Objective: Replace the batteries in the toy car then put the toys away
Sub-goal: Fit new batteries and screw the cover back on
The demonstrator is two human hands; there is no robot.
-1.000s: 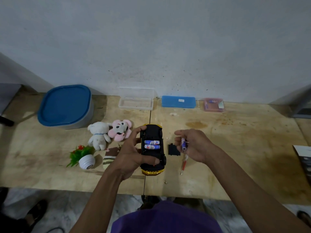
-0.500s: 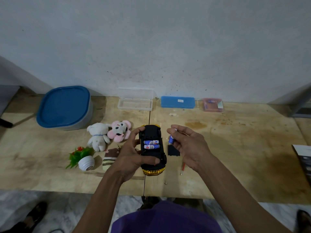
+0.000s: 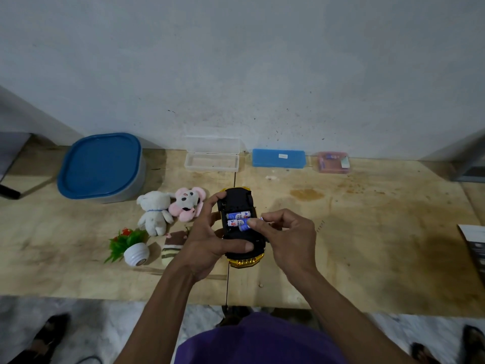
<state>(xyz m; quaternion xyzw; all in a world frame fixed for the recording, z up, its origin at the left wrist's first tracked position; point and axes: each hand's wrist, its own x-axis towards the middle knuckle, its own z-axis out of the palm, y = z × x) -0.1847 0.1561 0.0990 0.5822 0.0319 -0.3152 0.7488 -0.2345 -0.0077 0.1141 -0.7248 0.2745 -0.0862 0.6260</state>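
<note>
While seating the third battery (image 3: 246,225), line its ends up with the contacts as the two fitted ones (image 3: 238,218) lie, press the spring end in first, then push flat. Keep the toy car (image 3: 240,227) steady, belly up, above the table (image 3: 367,245). Left hand (image 3: 207,245): wrapped round the car, thumb across its underside, fingers on the far edge. Right hand (image 3: 286,237): narrow pinch on the battery, tip at the open bay, other fingers curled.
</note>
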